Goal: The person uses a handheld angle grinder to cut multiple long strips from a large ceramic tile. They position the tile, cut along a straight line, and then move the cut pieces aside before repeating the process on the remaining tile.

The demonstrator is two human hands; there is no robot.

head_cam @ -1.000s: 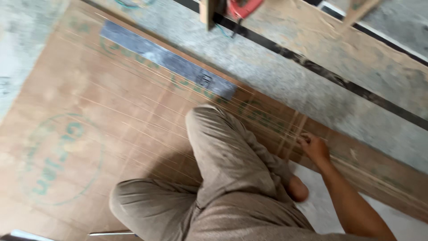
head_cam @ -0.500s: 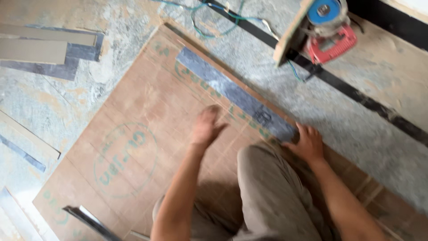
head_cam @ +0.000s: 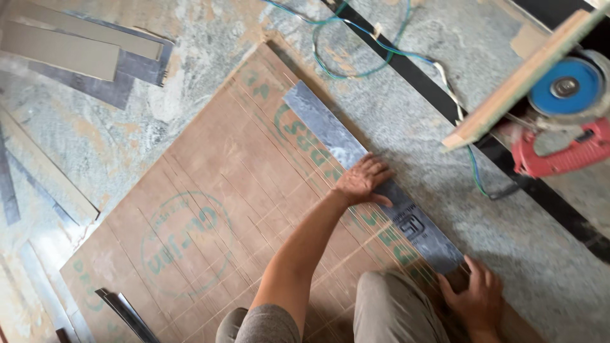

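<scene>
Board: the brown plywood sheet (head_cam: pixel 210 209) lies flat on the mottled grey stone floor (head_cam: pixel 406 121) beneath you; one sheet, scored all over with thin crossing cut lines.
Markings on board: a round green stamp sits left of centre, and a run of green printed lettering follows the upper right edge, partly covered by the strip.
Strip: one long grey laminate strip (head_cam: pixel 330 136) rests along the board's upper right edge, running diagonally from upper left to lower right; a small dark printed mark shows near its lower end.
Left hand: your left hand (head_cam: pixel 363 181) lies palm down, fingers spread and flat, pressing on the middle of the strip; it grips nothing.
Right hand: your right hand (head_cam: pixel 475 298) rests at the strip's lower end, fingers loosely curled against the corner; you cannot tell whether it pinches the strip or only touches it.
Saw: one red power saw with a blue disc (head_cam: pixel 565 89) stands at the upper right, well apart from both hands, partly behind a wooden plank (head_cam: pixel 521 79).
Cable: one blue-green cable (head_cam: pixel 356 60) loops on the floor above the board.
Offcuts: two flat grey-beige pieces (head_cam: pixel 82 54) lie overlapped at the upper left.
</scene>
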